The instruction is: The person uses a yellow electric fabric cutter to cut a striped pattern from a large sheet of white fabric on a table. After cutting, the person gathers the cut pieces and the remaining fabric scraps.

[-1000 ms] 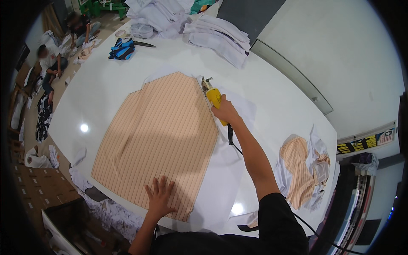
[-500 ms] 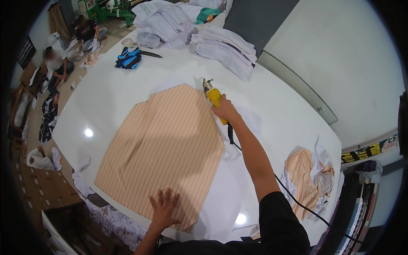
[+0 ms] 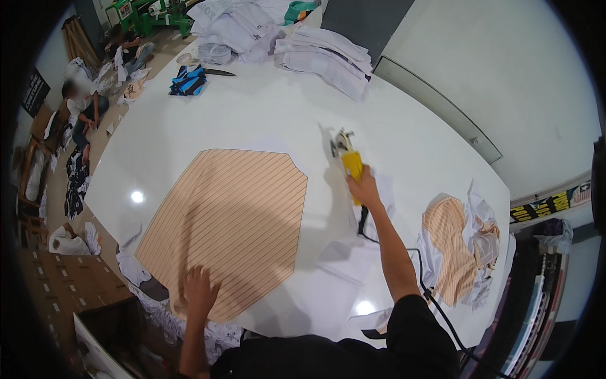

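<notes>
Lying over the near left part of striped peach fabric (image 3: 259, 218), the left hand (image 3: 201, 287), whether pinching cloth impossible to tell, fabric spread on a white table (image 3: 252, 117), yellow corded cutter (image 3: 352, 163) beyond its right edge, wrapped in the right hand's (image 3: 364, 188) fingers, crumpled striped scraps (image 3: 449, 256) farther right.

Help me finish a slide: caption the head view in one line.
Left hand on striped fabric; right hand holding a yellow corded tool.

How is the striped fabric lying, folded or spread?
Mostly spread: the fabric lies broad and open on the table, with a crease running up from the left hand.
</notes>
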`<state>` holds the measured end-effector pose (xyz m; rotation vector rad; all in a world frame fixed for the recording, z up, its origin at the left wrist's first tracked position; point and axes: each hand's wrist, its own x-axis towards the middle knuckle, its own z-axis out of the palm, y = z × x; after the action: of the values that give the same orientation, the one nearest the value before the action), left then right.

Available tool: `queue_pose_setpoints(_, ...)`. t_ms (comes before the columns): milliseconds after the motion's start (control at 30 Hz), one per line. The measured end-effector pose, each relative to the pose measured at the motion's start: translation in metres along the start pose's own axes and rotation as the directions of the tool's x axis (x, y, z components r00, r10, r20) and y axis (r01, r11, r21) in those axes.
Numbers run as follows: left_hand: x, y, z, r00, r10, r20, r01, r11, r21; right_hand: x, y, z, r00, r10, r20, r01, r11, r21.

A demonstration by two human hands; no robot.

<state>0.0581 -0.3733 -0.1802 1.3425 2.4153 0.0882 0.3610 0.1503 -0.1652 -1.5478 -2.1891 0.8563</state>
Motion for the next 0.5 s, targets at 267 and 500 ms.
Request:
queue_pose_setpoints(267, 0.058, 0.130, 0.016, 0.989, -0.034, 0.144, 0.053, 0.990, -0.130, -0.231, 0.026, -0.055, 0.994, 0.028, 0.106, -0.019, 0.997, -0.081)
queue_pose_setpoints(500, -0.007, 0.062, 0.015, 0.964, -0.011, 0.267, 0.024, 0.999, -0.045, -0.350, 0.009, -0.031, 0.958, 0.057, 0.280, -0.010, 0.986, -0.166)
